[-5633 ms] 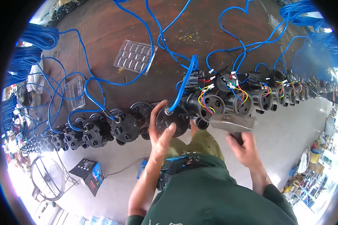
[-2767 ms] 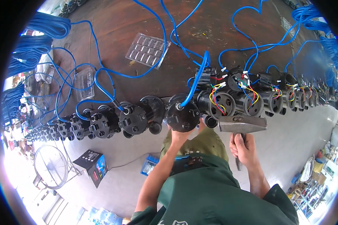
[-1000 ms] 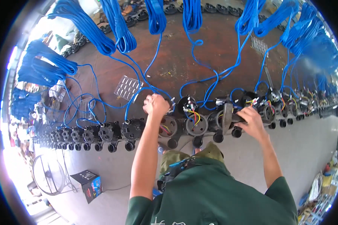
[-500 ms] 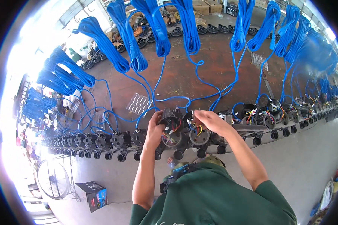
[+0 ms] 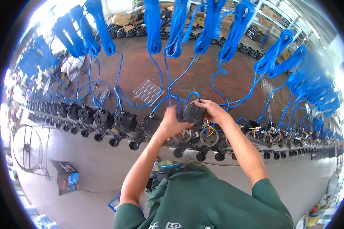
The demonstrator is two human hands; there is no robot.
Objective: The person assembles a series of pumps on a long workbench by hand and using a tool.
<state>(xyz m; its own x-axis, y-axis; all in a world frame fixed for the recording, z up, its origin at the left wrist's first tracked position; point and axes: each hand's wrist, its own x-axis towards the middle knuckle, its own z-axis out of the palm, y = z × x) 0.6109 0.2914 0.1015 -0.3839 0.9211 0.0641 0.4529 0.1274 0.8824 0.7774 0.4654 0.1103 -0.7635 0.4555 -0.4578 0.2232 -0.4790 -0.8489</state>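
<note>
Clamping the black cylindrical cap (image 5: 194, 113) from the right, the right hand's (image 5: 215, 112) fingers hold it above the bench's near edge; the left hand's (image 5: 170, 125) blurred fingers seem apart, thumb alongside. A tilt could snag the coloured wires (image 5: 209, 131) just near-right; the blue cable (image 5: 194, 92), looping far-side, could tug.

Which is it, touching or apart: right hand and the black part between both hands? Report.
Touching: the head view shows the right hand curled over the black part at its upper right corner.
</note>
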